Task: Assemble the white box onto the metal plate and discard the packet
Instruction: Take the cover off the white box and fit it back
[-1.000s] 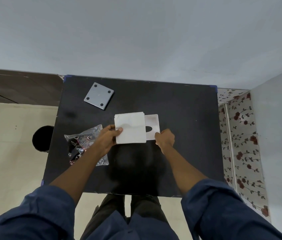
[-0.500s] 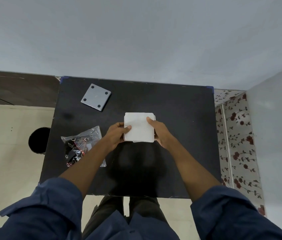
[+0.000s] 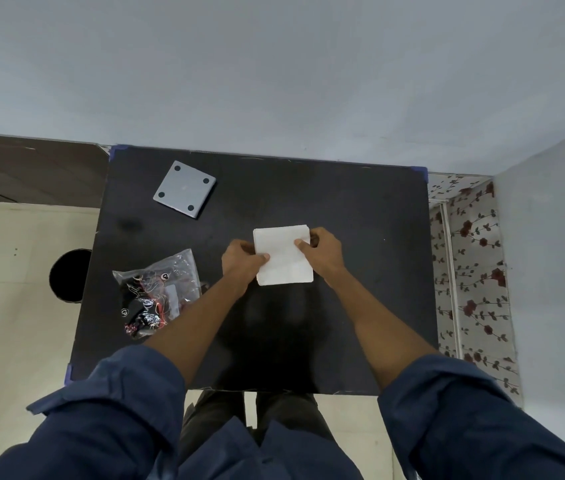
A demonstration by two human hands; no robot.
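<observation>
Wall (image 3: 274,64): plain pale grey, fills the far half of the view; a second grey wall closes the right side.
Floor (image 3: 7,306): cream tiles to my left, with a dark brown panel (image 3: 28,171) along the wall there.
Floral curtain (image 3: 471,271): white with red roses, hanging just right of the table.
Table (image 3: 360,306): black, square, blue tape at the corners, pushed against the wall.
Round black bin (image 3: 68,274): on the floor, partly under the table's left edge.
Packet (image 3: 158,291): clear plastic, crumpled, dark parts and red wire inside (contents too tangled to name); near left of the tabletop.
White box (image 3: 282,256): centre of the table, gripped by my left hand (image 3: 241,259) at its left edge and my right hand (image 3: 322,252) at its right, thumbs on top.
Metal plate (image 3: 184,193): grey, four corner holes, far left, well apart from the box.
</observation>
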